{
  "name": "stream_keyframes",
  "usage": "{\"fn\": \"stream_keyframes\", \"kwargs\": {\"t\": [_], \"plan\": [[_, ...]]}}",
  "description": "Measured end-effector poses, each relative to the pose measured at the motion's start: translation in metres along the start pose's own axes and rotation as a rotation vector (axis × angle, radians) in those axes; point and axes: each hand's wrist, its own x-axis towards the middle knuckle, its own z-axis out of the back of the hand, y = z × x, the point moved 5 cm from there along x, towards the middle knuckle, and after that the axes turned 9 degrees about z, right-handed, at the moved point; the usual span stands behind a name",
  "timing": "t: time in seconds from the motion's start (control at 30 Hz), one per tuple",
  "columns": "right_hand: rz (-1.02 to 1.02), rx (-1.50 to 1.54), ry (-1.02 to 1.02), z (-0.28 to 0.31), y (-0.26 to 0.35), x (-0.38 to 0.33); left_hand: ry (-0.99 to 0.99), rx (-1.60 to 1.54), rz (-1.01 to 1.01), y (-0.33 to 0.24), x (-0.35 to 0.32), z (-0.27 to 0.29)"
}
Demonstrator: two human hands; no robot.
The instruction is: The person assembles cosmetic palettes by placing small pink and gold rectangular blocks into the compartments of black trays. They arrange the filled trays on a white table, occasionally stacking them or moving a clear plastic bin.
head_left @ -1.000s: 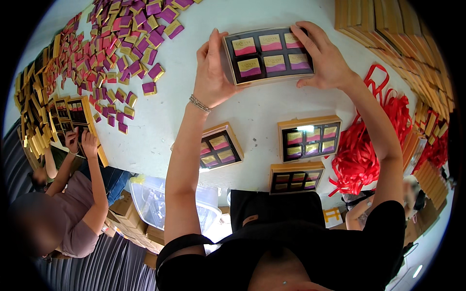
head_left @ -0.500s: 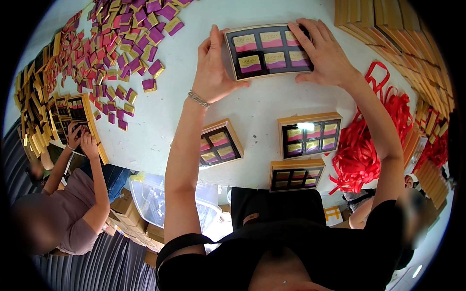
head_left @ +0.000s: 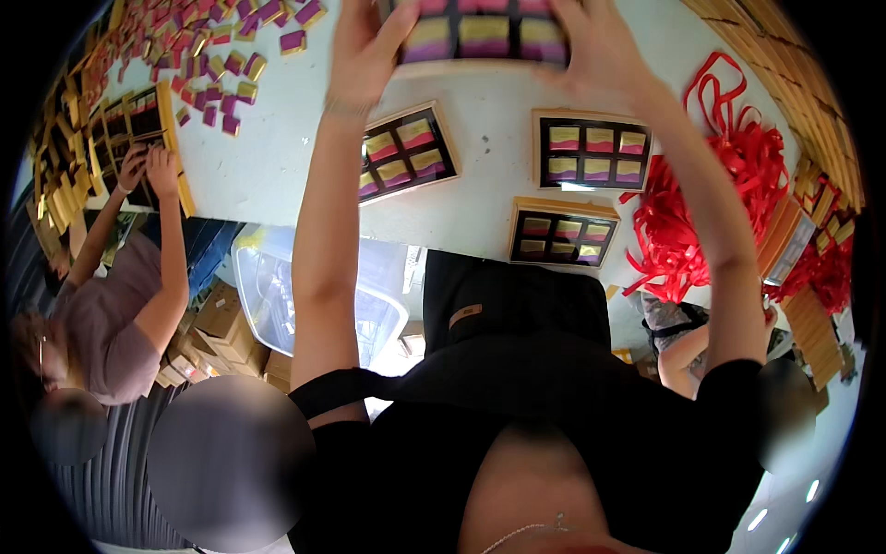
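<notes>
At the top edge of the view, a gold-rimmed box of wrapped chocolates [head_left: 482, 39] is held between my two hands, partly cut off and smeared by motion. My left hand [head_left: 367, 55] grips its left end, thumb along the side. Around the right end is my right hand [head_left: 604, 51], its fingers blurred. Three similar boxes rest on the table nearer me: a tilted chocolate box [head_left: 411, 152] beside my left forearm, a chocolate box [head_left: 592, 150] right of the middle, and another chocolate box [head_left: 564, 234] at the table's front edge.
Loose pink and purple wrapped chocolates [head_left: 217, 69] spread over the far left of the white table [head_left: 277, 166]. Red ribbons [head_left: 706, 222] lie heaped at right, below stacked gold boxes [head_left: 784, 65]. A co-worker's hands [head_left: 148, 168] work over trays at left. A clear plastic bin [head_left: 314, 295] stands below the table.
The view has shifted, so the table's things appear differently placed. My hands and the held box now sit higher in the picture, partly out of it. Both hands keep hold of it.
</notes>
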Motion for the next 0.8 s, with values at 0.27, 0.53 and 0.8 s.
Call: {"fn": "stream_keyframes", "kwargs": {"t": [0.27,0.53,0.8], "plan": [[-0.114,0.299,-0.194,-0.112,0.167,-0.040,-0.477,0.538,0.511,0.047,-0.245,0.055],[-0.504,0.568,-0.593,-0.049,0.142,-0.126,-0.325,-0.352,0.288,0.004,-0.194,-0.046],[-0.898,1.187,-0.867,-0.012,0.030,-0.230,-0.081,-0.329,0.652,0.060,-0.127,-0.186]]}}
